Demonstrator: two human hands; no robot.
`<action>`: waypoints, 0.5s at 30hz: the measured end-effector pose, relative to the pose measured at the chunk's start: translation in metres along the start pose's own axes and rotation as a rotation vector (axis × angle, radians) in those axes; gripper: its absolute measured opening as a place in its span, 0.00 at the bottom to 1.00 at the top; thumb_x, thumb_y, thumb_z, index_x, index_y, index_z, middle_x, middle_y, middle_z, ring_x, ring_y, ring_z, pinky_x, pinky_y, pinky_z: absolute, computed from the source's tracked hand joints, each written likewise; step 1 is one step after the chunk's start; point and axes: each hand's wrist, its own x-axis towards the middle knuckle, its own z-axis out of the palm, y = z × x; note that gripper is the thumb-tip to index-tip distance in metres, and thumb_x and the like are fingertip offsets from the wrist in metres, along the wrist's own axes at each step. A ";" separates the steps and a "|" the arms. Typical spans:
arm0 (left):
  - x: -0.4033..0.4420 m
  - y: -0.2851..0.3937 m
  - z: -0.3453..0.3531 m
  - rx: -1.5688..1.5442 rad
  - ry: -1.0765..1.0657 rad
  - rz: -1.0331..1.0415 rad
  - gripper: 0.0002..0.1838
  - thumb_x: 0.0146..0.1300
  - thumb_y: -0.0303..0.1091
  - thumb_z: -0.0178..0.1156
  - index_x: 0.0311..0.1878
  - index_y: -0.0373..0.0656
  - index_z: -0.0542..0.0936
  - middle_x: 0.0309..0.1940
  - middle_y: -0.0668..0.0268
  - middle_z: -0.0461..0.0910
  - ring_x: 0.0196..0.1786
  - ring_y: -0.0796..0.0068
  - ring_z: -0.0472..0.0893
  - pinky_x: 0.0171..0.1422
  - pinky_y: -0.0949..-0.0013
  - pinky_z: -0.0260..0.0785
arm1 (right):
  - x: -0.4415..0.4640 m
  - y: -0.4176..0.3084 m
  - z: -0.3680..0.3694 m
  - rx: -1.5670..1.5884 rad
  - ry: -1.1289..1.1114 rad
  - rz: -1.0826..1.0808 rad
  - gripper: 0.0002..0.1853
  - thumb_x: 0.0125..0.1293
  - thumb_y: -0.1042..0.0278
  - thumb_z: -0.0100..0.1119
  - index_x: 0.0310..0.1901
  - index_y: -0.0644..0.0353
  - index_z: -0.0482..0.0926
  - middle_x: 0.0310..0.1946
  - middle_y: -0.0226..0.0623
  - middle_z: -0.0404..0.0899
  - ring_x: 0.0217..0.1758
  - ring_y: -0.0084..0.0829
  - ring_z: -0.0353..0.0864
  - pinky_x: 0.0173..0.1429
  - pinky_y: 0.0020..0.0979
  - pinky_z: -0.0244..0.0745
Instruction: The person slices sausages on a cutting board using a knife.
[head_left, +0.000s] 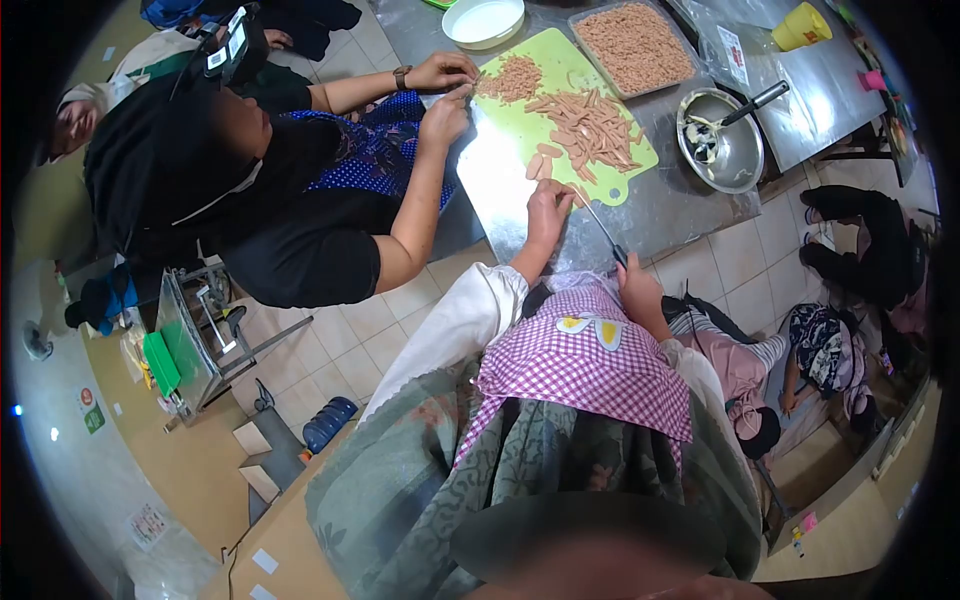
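Note:
My right hand [640, 292] is wrapped round the dark handle of a knife [605, 230], whose blade points up and left towards the green cutting board [619, 189]. At the board's near edge my left hand [548, 213] pinches a piece of sausage beside the knife tip; the fingers partly hide it. A few whole sausages [540, 165] lie just beyond my left fingers. Sausage strips [590, 130] are heaped in the middle of the board, and finely chopped sausage [515, 78] lies at its far left.
On the left a co-worker's hands [447, 95] work at the board's far corner. A tray of chopped sausage [635, 48] and a white bowl [483, 22] stand at the back. A metal bowl [745, 165] with a dark-handled utensil [757, 102] sits near the right table edge.

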 end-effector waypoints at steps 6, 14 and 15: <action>0.001 -0.004 0.003 0.006 0.018 -0.005 0.05 0.47 0.23 0.65 0.30 0.36 0.81 0.28 0.56 0.78 0.32 0.60 0.79 0.39 0.64 0.71 | 0.017 0.001 0.004 -0.054 0.002 0.005 0.16 0.68 0.53 0.46 0.46 0.57 0.67 0.21 0.51 0.78 0.25 0.54 0.79 0.29 0.52 0.72; 0.000 -0.002 0.002 -0.015 0.024 -0.030 0.05 0.48 0.22 0.65 0.30 0.36 0.81 0.30 0.56 0.79 0.34 0.60 0.80 0.41 0.65 0.71 | 0.018 -0.011 -0.021 0.115 -0.040 0.010 0.18 0.68 0.51 0.45 0.45 0.59 0.68 0.24 0.58 0.77 0.29 0.60 0.77 0.34 0.55 0.70; 0.001 -0.001 0.001 -0.014 0.026 -0.026 0.05 0.48 0.22 0.65 0.29 0.36 0.81 0.30 0.56 0.79 0.34 0.60 0.80 0.41 0.65 0.71 | 0.018 -0.015 -0.022 0.121 -0.037 0.012 0.19 0.68 0.51 0.45 0.46 0.60 0.68 0.24 0.59 0.77 0.30 0.60 0.77 0.34 0.55 0.70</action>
